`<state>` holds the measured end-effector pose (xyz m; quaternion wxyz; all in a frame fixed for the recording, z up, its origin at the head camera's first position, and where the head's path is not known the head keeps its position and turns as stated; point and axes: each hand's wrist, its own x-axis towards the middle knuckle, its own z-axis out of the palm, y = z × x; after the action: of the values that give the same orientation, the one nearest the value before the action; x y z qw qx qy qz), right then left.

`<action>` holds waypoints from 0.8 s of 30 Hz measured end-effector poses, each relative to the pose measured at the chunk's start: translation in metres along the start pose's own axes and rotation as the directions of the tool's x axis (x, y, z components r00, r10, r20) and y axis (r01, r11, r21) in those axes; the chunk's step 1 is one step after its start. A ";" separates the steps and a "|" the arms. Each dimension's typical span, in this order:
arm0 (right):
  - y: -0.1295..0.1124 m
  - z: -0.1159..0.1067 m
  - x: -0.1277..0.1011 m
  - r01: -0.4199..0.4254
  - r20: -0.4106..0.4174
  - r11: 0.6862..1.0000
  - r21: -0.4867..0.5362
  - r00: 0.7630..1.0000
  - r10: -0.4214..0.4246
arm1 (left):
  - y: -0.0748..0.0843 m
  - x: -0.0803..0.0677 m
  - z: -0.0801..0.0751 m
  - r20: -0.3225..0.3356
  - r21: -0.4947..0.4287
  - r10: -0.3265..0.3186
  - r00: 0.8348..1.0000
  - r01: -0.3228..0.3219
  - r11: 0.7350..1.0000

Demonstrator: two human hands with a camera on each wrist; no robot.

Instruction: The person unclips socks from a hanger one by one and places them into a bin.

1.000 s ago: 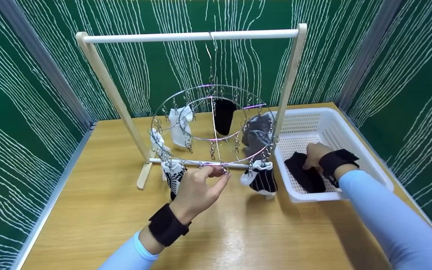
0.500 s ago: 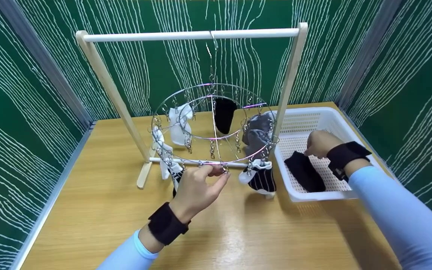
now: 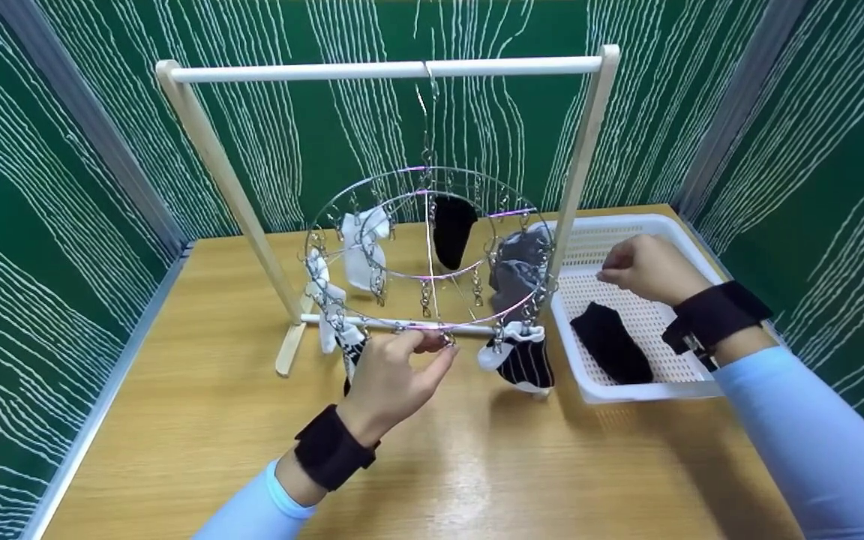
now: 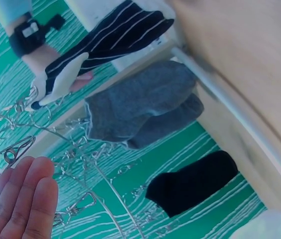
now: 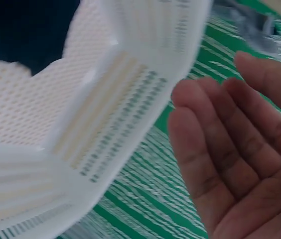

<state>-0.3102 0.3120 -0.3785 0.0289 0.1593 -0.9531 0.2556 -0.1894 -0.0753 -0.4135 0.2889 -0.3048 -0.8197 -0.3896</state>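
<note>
My left hand (image 3: 394, 379) pinches a metal clip (image 4: 11, 155) at the front of the round sock hanger (image 3: 503, 313). No sock hangs from that clip. Above the white basket (image 3: 589, 395) is my right hand (image 3: 657, 270), fingers loosely bent and holding nothing, as the right wrist view shows. A black sock (image 3: 612, 345) lies on the basket floor, below and apart from that hand. From other clips hang a striped black-and-white sock (image 3: 526, 360), grey socks (image 3: 518, 281), another black sock (image 3: 453, 232), white socks (image 3: 363, 251) and a patterned sock (image 3: 349, 349), partly hidden by my left hand.
A wooden stand (image 3: 211, 142) with a white top bar (image 3: 289, 73) carries the hanger over the wooden table (image 3: 462, 465). Green walls (image 3: 837, 150) with white lines enclose the back and sides. The basket stands close to the stand's right leg.
My right hand has let go of the black sock and risen away from it, up over the basket. The sock stays on the basket floor. My left hand keeps its place at the clip.
</note>
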 end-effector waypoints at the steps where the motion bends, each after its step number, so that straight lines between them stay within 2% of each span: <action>1: -0.004 -0.001 -0.002 0.010 -0.025 1.000 0.015 1.000 -0.010 | 0.000 0.000 0.000 -0.002 0.003 0.000 1.000 0.000 1.000; 5: -0.016 -0.003 -0.010 0.084 -0.137 0.995 0.048 0.988 -0.076 | -0.001 0.000 0.000 -0.009 0.011 0.005 1.000 -0.005 1.000; 9: -0.029 -0.003 -0.020 0.205 -0.260 0.975 0.081 0.949 -0.178 | -0.001 0.000 -0.001 -0.013 0.017 0.012 1.000 -0.012 1.000; 13: -0.043 -0.001 -0.028 0.302 -0.386 0.950 0.073 0.887 -0.252 | -0.002 0.000 -0.001 -0.022 0.029 0.018 1.000 -0.017 0.999; 17: -0.056 0.003 -0.035 0.389 -0.461 0.921 0.010 0.819 -0.341 | -0.002 0.000 -0.001 -0.021 0.029 0.014 1.000 -0.013 0.999; 22: -0.069 0.010 -0.039 0.532 -0.516 0.846 -0.042 0.713 -0.474 | -0.002 -0.001 -0.002 -0.016 0.030 0.009 1.000 -0.009 1.000; 24: -0.074 0.014 -0.042 0.571 -0.528 0.819 -0.057 0.678 -0.510 | -0.002 0.000 -0.003 -0.015 0.031 0.008 1.000 -0.008 0.999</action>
<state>-0.2466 0.2564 -0.3606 0.3511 0.3599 -0.8022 0.3219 -0.1897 -0.0784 -0.4132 0.3014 -0.3007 -0.8221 -0.3781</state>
